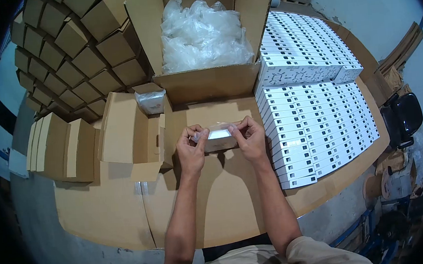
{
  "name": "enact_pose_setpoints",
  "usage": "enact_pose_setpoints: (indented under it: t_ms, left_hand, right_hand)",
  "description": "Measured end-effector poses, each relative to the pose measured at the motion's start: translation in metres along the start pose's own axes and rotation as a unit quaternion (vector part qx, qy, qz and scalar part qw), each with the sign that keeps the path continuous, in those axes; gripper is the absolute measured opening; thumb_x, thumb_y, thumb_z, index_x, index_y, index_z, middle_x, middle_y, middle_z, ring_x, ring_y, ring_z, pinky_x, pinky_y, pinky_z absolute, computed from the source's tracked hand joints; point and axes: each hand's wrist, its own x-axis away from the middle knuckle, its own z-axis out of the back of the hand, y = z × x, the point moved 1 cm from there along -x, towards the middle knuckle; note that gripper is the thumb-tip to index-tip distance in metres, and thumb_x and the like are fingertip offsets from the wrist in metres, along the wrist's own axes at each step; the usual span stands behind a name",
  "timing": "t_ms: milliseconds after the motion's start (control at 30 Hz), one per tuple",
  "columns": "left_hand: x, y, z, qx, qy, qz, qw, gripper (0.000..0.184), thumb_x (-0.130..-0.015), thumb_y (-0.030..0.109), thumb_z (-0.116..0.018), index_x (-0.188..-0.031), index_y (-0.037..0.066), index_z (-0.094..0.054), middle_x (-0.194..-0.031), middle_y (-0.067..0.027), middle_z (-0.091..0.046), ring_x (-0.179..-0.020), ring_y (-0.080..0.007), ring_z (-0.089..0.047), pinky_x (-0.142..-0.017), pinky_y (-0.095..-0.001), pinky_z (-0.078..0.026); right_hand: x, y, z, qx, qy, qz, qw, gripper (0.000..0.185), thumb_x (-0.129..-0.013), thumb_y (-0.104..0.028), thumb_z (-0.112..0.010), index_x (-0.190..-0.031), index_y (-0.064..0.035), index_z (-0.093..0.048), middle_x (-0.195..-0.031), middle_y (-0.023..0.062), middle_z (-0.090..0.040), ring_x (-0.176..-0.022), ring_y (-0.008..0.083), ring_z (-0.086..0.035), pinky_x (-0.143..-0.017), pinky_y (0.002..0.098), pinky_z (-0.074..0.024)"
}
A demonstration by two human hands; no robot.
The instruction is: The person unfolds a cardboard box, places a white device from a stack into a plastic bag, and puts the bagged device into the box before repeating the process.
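Between my hands is a small white box [220,142], with what looks like clear plastic film at its top edge. My left hand [191,148] pinches its left end, thumb and fingers closed. At the opposite end, my right hand [249,138] grips the top corner in the same way. The box is held over the cardboard-covered table [225,195]. To the left stands an open brown carton [140,137] with its flaps out, and a plastic-wrapped white pack [151,102] sits at its far end.
Behind my hands a large open carton [208,83] holds crumpled clear plastic bags [204,32]. Rows of white boxes [324,129] are stacked on the right. Brown cartons [83,48] pile up at the back left, and several more [60,147] stand at the left edge.
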Motion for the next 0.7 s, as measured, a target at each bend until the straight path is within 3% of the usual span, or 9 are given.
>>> enact_pose_setpoints:
  t_ms: [167,267,367,467,567,700]
  left_hand:
    - [-0.002,0.003,-0.002,-0.009,0.006,0.011,1.000,0.027,-0.095,0.005,-0.074,-0.083,0.008,-0.050,-0.096,-0.0020,-0.062,-0.083,-0.0063,-0.051,-0.073,-0.0237,-0.044]
    - [-0.004,0.000,-0.003,0.004,0.003,0.015,1.000,0.027,-0.095,0.006,-0.074,-0.084,0.008,-0.050,-0.096,-0.0019,-0.062,-0.083,-0.0064,-0.051,-0.074,-0.0238,-0.044]
    - [-0.003,0.003,-0.001,0.002,-0.003,0.030,1.000,0.027,-0.095,0.008,-0.074,-0.085,0.009,-0.049,-0.099,-0.0023,-0.062,-0.087,-0.0079,-0.052,-0.078,-0.0252,-0.044]
    - [-0.005,0.001,-0.002,0.009,-0.003,0.027,1.000,0.027,-0.095,0.008,-0.074,-0.084,0.009,-0.049,-0.097,-0.0019,-0.062,-0.085,-0.0071,-0.051,-0.076,-0.0248,-0.044]
    - [-0.005,-0.003,-0.002,0.024,0.002,0.020,1.000,0.027,-0.095,0.008,-0.074,-0.084,0.008,-0.050,-0.095,-0.0015,-0.062,-0.082,-0.0061,-0.051,-0.072,-0.0240,-0.044]
    - [-0.005,-0.003,0.000,0.011,-0.001,0.019,1.000,0.027,-0.096,0.008,-0.074,-0.084,0.008,-0.050,-0.095,-0.0012,-0.062,-0.081,-0.0054,-0.051,-0.070,-0.0235,-0.043]
  right_hand:
    - [0.003,-0.006,-0.002,-0.003,0.014,-0.048,0.999,0.009,-0.097,-0.003,-0.068,-0.102,0.0020,-0.063,-0.106,0.0127,-0.071,-0.095,0.0137,-0.065,-0.085,0.0310,-0.0530]
    - [0.003,-0.030,-0.015,-0.096,-0.005,0.068,0.993,0.015,-0.094,0.000,-0.067,-0.108,0.0012,-0.068,-0.116,0.0141,-0.070,-0.106,0.0182,-0.065,-0.093,0.0349,-0.0524]
    - [0.000,-0.013,0.004,0.072,-0.105,0.131,0.983,0.021,-0.090,0.002,-0.069,-0.109,-0.0023,-0.075,-0.122,0.0133,-0.069,-0.114,0.0203,-0.064,-0.098,0.0366,-0.0504]
    - [0.002,-0.013,0.003,0.144,-0.106,0.106,0.978,0.020,-0.087,0.001,-0.071,-0.105,-0.0052,-0.078,-0.119,0.0095,-0.071,-0.108,0.0157,-0.066,-0.093,0.0324,-0.0523]
    - [0.004,-0.016,0.002,0.156,-0.096,0.011,0.983,0.024,-0.087,-0.002,-0.075,-0.111,-0.0045,-0.077,-0.112,0.0064,-0.074,-0.099,0.0129,-0.068,-0.085,0.0289,-0.0540]
    - [0.003,-0.019,0.001,0.158,-0.083,0.020,0.984,0.029,-0.086,-0.005,-0.079,-0.115,-0.0046,-0.076,-0.106,0.0050,-0.075,-0.088,0.0117,-0.067,-0.077,0.0275,-0.0543]
